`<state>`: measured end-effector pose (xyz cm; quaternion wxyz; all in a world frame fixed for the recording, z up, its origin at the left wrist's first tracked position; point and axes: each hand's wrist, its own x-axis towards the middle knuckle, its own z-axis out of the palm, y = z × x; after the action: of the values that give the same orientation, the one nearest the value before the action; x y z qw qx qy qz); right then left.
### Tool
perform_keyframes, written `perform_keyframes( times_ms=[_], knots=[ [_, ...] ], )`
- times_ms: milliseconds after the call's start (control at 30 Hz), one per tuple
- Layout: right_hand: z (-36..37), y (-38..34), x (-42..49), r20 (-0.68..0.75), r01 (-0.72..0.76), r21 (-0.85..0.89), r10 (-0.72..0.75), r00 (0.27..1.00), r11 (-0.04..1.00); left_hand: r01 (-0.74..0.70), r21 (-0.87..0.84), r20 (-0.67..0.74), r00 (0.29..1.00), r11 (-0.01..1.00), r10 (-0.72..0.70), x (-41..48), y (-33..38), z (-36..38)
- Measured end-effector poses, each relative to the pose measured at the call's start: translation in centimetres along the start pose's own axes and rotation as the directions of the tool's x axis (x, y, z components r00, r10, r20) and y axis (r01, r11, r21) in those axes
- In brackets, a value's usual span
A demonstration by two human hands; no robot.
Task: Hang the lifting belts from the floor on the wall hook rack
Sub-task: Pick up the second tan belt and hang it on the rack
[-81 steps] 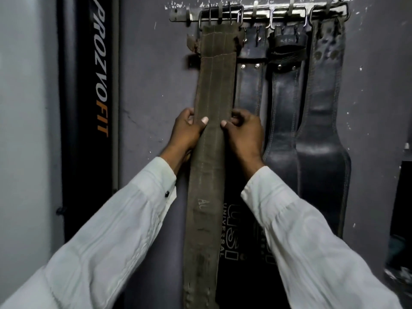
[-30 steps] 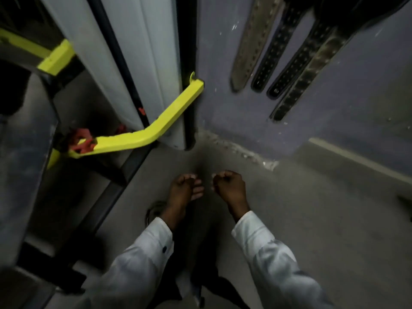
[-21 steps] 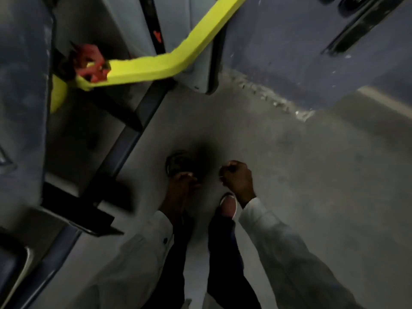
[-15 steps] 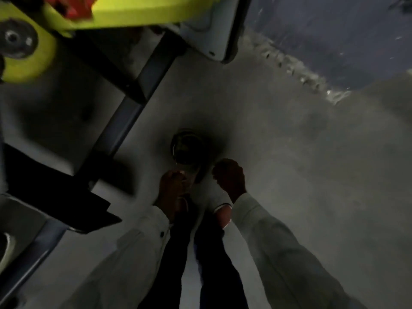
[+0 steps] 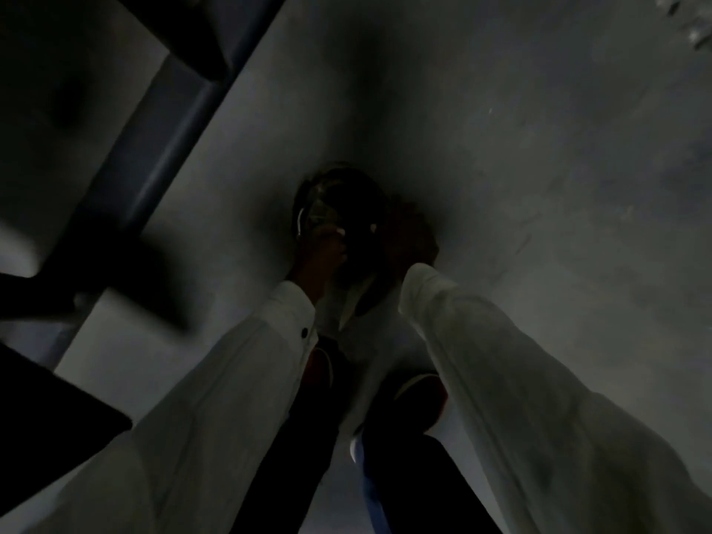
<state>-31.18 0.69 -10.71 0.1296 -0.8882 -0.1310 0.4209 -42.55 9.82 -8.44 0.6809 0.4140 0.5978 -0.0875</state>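
Observation:
The view is very dark and points straight down at the floor. A coiled dark lifting belt [image 5: 334, 194] lies on the grey floor just ahead of my feet. My left hand [image 5: 321, 250] is at the coil's near left edge, fingers against it. My right hand [image 5: 410, 235] is at the coil's right side and covers part of it. Both thumbs point inward over the coil. In the darkness I cannot see whether either hand has closed on the belt. The wall hook rack is out of view.
A dark machine frame bar [image 5: 154, 156] runs diagonally across the floor at the left, with a black base foot [image 5: 57, 410] below it. My shoes [image 5: 420, 395] stand right under my arms. Bare grey floor [image 5: 558, 167] stretches to the right.
I have left the hung belts on the wall and bent down. The view swung from the rack to the floor, and both hands dropped onto the coiled belt.

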Motion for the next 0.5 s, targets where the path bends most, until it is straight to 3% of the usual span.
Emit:
perform_keyframes(
  times_ms=[67, 167, 233, 367, 433, 500],
  knots=[
    [1.6, 1.5, 1.0, 0.104, -0.102, 0.146, 0.087, 0.991, 0.984, 0.003, 0.020, 0.010, 1.000, 1.000, -0.003, 1.3, 0.7, 1.6],
    [2.7, 3.5, 0.3, 0.230, -0.269, 0.484, 0.176, 0.957, 0.833, -0.039, 0.157, 0.020, 0.999, 0.987, 0.036, 2.8, 1.3, 4.4],
    [3.0, 4.8, -0.8, 0.298, -0.304, 0.458, 0.177, 0.938, 0.835, -0.039, 0.146, 0.044, 0.998, 0.988, 0.033, 2.6, 1.7, 6.5],
    [4.0, 6.3, -2.2, 0.358, -0.235, 0.172, 0.162, 0.920, 0.957, -0.099, 0.243, 0.059, 0.994, 0.965, 0.087, 3.1, 1.5, 8.6],
    [3.6, 6.7, -2.3, 0.264, -0.191, 0.116, 0.155, 0.952, 0.975, -0.122, 0.276, 0.057, 0.992, 0.954, 0.111, 4.0, 1.8, 8.7],
    [2.7, 7.2, -2.2, 0.059, -0.119, 0.143, 0.112, 0.992, 0.983, -0.128, 0.298, 0.004, 0.991, 0.946, 0.133, 4.9, 1.9, 8.5]
  ],
)
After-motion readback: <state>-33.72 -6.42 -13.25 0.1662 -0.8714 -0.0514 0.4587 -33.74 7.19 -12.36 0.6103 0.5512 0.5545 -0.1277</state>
